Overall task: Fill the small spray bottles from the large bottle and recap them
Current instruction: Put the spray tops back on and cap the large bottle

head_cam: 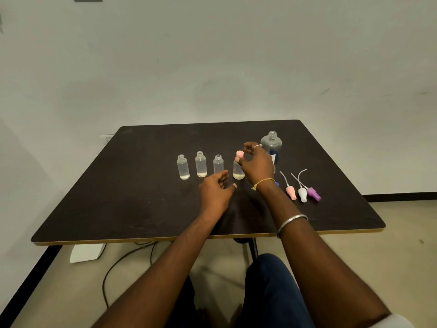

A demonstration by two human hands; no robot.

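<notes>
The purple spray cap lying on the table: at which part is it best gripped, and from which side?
Grip the purple spray cap by its thick body, pinching across its width from above and from the right. It lies flat; its thin tube points away and looks too flimsy to hold, and the white cap lies close on its left.

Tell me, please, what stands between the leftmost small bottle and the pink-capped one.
In the head view, two uncapped small bottles stand there: the second bottle and the third bottle, whose base the left hand hides.
</notes>
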